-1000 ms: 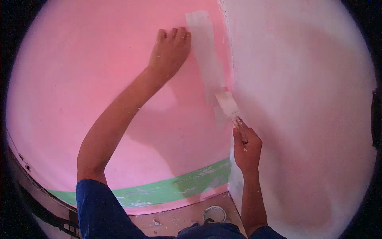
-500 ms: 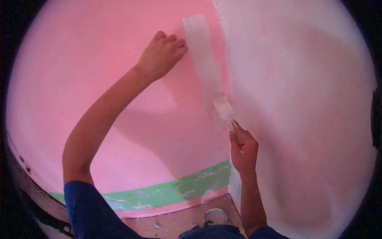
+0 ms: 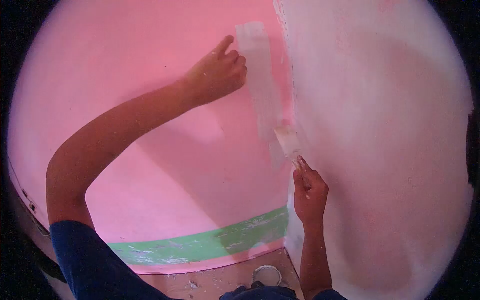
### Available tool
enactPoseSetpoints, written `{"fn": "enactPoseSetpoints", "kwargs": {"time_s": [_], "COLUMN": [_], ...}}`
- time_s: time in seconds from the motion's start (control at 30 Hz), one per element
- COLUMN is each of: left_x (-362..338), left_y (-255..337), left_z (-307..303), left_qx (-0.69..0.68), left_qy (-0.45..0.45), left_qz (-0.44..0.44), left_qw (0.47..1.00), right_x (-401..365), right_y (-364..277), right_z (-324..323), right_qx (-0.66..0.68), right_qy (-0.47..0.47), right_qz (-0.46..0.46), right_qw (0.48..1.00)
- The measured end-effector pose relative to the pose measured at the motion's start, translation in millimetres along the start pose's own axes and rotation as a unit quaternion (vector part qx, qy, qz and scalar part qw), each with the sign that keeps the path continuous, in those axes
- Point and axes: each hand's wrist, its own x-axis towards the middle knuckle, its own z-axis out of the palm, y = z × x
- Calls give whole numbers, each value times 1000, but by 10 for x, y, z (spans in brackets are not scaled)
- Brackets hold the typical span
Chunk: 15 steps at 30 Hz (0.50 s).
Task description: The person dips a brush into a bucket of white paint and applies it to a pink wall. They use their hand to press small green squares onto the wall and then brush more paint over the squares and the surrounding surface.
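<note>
My right hand (image 3: 312, 192) is closed around the handle of a flat paintbrush (image 3: 288, 141), its pale bristle end pointing up and left against the pink wall (image 3: 190, 165) close to the corner. A whitish strip of paint (image 3: 260, 70) runs down the pink wall to the brush. My left hand (image 3: 220, 70) is raised beside the upper part of this strip, index finger stretched out and the other fingers bent. Nothing shows in it; its palm side is hidden.
At right, a whitish wall (image 3: 380, 150) with faint pink patches meets the pink one in a corner. A scuffed green band (image 3: 255, 232) crosses the pink wall low down. On the speckled floor (image 3: 220, 282) stands a round white-rimmed container (image 3: 267, 270), partly hidden by my clothing.
My left hand has shifted slightly right and down, its index finger now extended, and the elbow has swung out left. The brush and right hand appear slightly lower and farther right.
</note>
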Motion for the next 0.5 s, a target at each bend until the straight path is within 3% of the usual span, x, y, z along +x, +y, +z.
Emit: {"fn": "enactPoseSetpoints", "kwargs": {"time_s": [0.13,0.2,0.33,0.4,0.5], "left_x": [94,141,129,83,40], "left_y": [111,154,198,206,156], "left_z": [-107,-154,-77,-9,123], "left_qx": [15,91,142,199,122], "left_qy": [-31,-88,-85,-32,-17], "left_qz": [-3,38,39,2,-34], "left_qw": [999,991,985,979,992], "right_x": [7,21,39,34,10], "right_y": [-30,-23,55,44,25], "right_z": [43,66,68,61,62], "right_qx": [-6,11,-7,13,23], "right_qy": [-4,-4,5,9,12], "right_qz": [-5,-11,-45,-41,-40], "right_qw": [1000,1000,999,999,999]}}
